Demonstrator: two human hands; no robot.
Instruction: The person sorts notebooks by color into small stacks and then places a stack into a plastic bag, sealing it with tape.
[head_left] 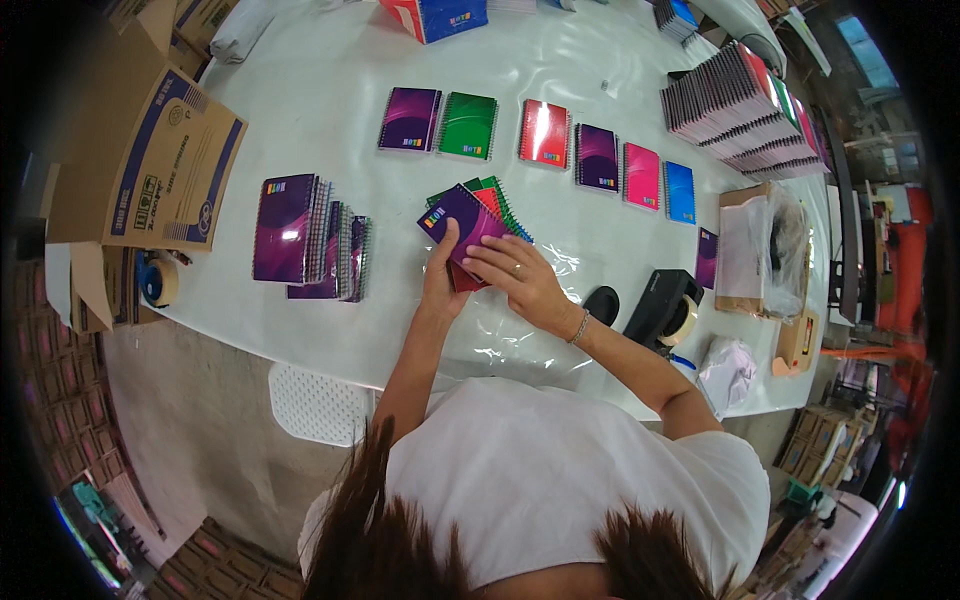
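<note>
My left hand (442, 277) grips a fanned bunch of spiral notebooks from the left, its thumb on the purple cover (463, 228) on top. Green and red notebooks (497, 202) stick out from under that one. Across the top cover lies my right hand (522, 285), fingers stretched out and nothing visible in its grasp. To the left stand stacks of purple spiral notebooks (285, 232). Beyond my hands a row runs across the table: a purple notebook (408, 120), a green one (467, 127), a red one (544, 134), another purple one (597, 158), a pink one (642, 177) and a blue one (680, 193).
A cardboard box (175, 150) stands at the left edge, with a tape roll (158, 284) beside it. Tall notebook stacks (730, 105) fill the far right. Nearer are an open carton with plastic (750, 250), a black tape dispenser (660, 308) and crumpled white material (727, 370).
</note>
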